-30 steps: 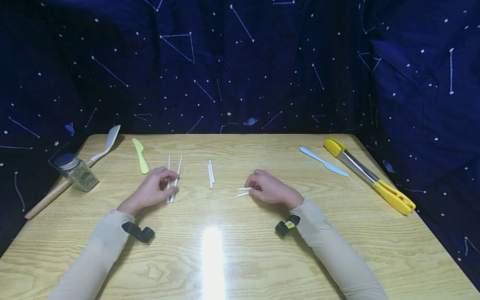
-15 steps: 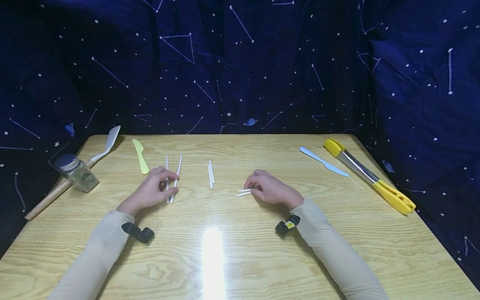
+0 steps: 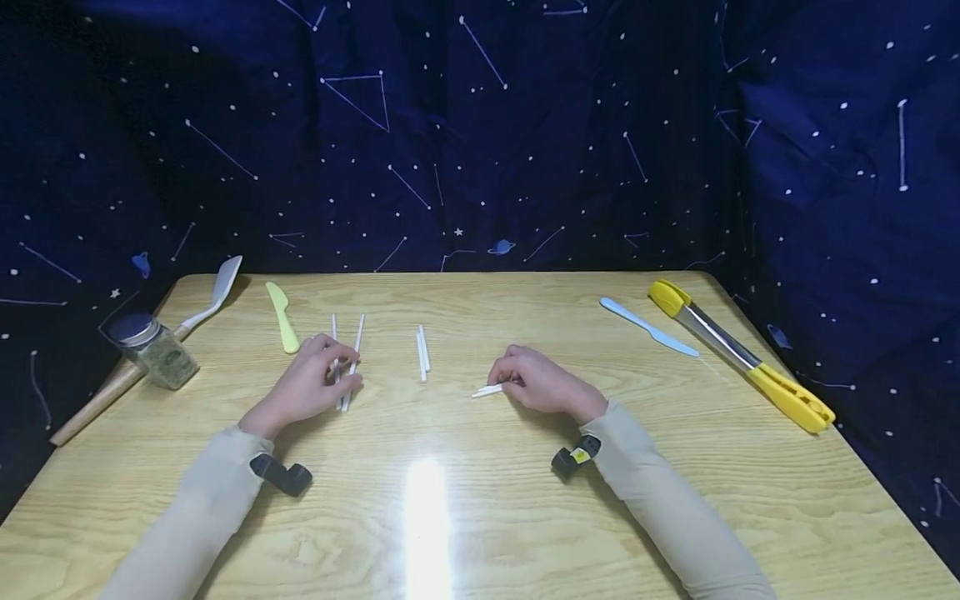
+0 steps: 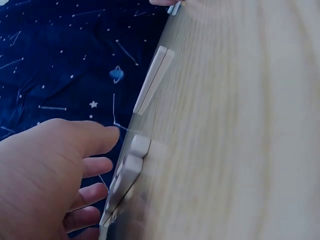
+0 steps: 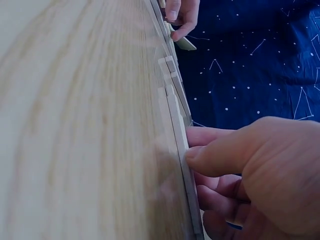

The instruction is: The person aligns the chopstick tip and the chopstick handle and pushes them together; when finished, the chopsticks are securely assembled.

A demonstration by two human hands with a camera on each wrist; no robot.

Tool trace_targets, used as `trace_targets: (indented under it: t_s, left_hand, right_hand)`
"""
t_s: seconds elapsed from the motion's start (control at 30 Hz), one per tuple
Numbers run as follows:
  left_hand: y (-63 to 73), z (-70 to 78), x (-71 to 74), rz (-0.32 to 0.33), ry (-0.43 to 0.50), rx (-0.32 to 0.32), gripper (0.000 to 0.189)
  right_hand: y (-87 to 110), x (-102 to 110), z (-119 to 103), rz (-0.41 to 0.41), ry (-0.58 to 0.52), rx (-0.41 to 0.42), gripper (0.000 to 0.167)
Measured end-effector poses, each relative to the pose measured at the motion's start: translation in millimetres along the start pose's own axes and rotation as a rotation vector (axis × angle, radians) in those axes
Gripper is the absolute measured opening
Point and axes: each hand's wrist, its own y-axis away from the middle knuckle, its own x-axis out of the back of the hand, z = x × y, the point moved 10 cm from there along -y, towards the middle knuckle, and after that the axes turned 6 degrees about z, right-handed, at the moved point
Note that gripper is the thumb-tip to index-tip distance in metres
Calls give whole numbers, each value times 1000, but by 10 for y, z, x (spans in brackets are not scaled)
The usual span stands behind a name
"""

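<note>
Two long, thin white sticks [image 3: 357, 337] lie on the table, their near ends close together and far ends spread. My left hand [image 3: 303, 385] is arched over them with fingers loosely bent; in the left wrist view its thumb [image 4: 102, 139] stands apart from the stick ends [image 4: 131, 167]. Further right, my right hand [image 3: 543, 382] pinches two short white sticks [image 3: 487, 390] side by side between thumb and fingers, low at the tabletop; their other ends are hidden by the hand. A second short pair of white sticks [image 3: 423, 353] lies between the hands.
At left, a spice jar [image 3: 161, 354] stands beside a wooden-handled spatula [image 3: 112, 396], near a yellow-green plastic knife [image 3: 281, 317]. At right lie a blue plastic knife [image 3: 648, 327] and yellow-tipped tongs [image 3: 738, 354]. A dark blue starry cloth [image 3: 480, 150] hangs behind the table.
The two short sticks at my right hand have come together from a spread position. My left hand has shifted slightly right over the long sticks. The head view has tilted a little.
</note>
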Motion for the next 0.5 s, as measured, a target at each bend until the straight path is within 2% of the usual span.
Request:
trace_targets:
  t_s: [0.13,0.23,0.33,0.5]
  left_hand:
    - [4,97,17,49,-13,-27,28]
    - [10,213,-14,50,-19,-51,30]
    - [13,372,-80,24,-20,-90,33]
    - [48,608,-232,-60,6,-148,41]
  right_hand:
    - [-8,-15,-22,-5,7,10,17]
    - [-15,-18,-36,0,-4,17,18]
    - [-20,-4,-36,19,-8,16,19]
    - [-17,7,-27,33,21,26,19]
